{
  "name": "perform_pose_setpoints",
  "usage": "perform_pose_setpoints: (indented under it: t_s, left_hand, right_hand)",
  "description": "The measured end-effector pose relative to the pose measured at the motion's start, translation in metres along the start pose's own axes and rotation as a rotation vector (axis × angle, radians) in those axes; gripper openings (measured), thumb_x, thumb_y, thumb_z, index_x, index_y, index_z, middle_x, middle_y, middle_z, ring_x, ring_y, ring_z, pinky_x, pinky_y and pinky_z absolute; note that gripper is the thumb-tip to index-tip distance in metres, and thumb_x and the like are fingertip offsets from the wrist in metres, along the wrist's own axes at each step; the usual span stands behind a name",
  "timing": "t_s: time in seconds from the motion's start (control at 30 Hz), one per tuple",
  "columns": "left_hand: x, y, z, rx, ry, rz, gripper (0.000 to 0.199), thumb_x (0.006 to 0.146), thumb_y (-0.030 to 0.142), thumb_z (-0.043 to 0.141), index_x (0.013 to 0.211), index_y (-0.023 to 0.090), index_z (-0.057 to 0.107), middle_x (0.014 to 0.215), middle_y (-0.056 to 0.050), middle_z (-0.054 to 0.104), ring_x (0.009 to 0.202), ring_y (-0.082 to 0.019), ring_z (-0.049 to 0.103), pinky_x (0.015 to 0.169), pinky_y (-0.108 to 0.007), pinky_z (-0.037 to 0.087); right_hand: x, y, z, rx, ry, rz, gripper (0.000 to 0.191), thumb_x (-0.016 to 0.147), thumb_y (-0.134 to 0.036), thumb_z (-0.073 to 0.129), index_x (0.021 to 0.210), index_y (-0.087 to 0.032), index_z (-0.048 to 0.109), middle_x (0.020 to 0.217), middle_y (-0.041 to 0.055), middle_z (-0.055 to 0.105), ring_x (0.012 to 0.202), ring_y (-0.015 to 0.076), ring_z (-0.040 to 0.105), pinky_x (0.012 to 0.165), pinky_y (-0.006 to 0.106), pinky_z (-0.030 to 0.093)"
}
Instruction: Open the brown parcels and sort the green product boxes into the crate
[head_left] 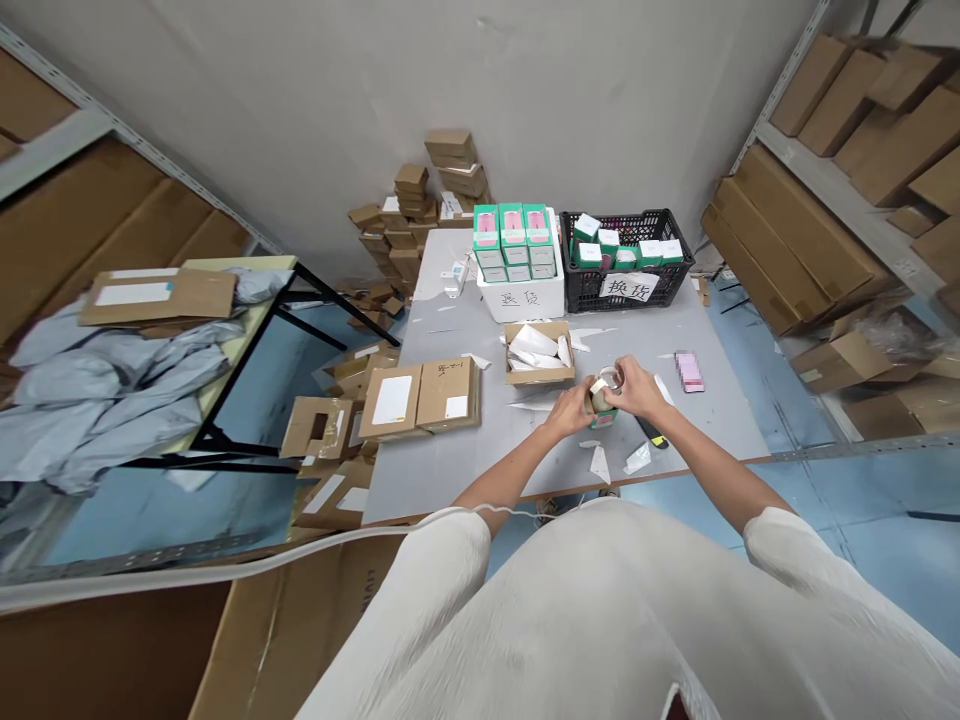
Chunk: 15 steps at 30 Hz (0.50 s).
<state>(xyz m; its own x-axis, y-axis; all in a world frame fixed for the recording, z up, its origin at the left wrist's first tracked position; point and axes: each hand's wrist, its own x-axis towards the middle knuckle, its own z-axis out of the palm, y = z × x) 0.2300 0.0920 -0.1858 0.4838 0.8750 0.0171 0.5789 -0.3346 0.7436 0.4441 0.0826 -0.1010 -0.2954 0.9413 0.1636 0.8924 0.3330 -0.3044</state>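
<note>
Between shelves of cardboard cartons (817, 170), the grey desk (431, 475) carries a black crate (626, 290) of boxed goods. Near its front edge, the left hand (571, 408) closes around a green box (603, 418), while the right hand (639, 388) curls over a clear tape roll (609, 378) on top. A black tool (649, 431) lies just beside them. A slipped grip could drop the box onto it, or the tape could stick to the hand.
</note>
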Motion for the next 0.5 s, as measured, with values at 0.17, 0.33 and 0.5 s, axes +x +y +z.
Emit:
perform_pose_setpoints:
  t_s: [0.17, 0.33, 0.5]
  left_hand:
    - [0.003, 0.006, -0.005, 0.016, -0.025, -0.035, 0.112, 0.072, 0.031, 0.096, 0.168, 0.026, 0.039, 0.154, -0.016, 0.061, 0.145, -0.045, 0.057, 0.119, -0.056, 0.047]
    - [0.010, 0.026, -0.015, -0.047, 0.132, -0.042, 0.095, 0.080, 0.051, 0.093, 0.161, 0.027, 0.051, 0.157, -0.015, 0.054, 0.151, -0.042, 0.049, 0.125, -0.055, 0.041]
    - [0.026, 0.033, -0.019, -0.224, 0.244, -0.045, 0.068, 0.084, 0.045, 0.091, 0.142, 0.022, 0.066, 0.128, -0.011, 0.068, 0.119, -0.032, 0.068, 0.109, -0.046, 0.055]
  right_hand:
    - [0.024, 0.008, -0.028, 0.171, 0.218, 0.023, 0.043, 0.093, -0.040, 0.066, 0.130, -0.022, 0.053, 0.112, 0.0101, 0.065, 0.094, 0.0271, 0.064, 0.086, 0.038, 0.053]
    - [0.044, 0.008, -0.040, 0.362, 0.281, 0.135, 0.050, 0.092, -0.048, 0.069, 0.131, -0.023, 0.052, 0.114, 0.0089, 0.068, 0.091, 0.0241, 0.067, 0.084, 0.039, 0.057]
    - [0.054, 0.011, -0.030, 0.618, 0.361, 0.266, 0.062, 0.088, -0.064, 0.075, 0.133, -0.023, 0.057, 0.117, 0.0097, 0.072, 0.092, 0.0237, 0.069, 0.084, 0.039, 0.060]
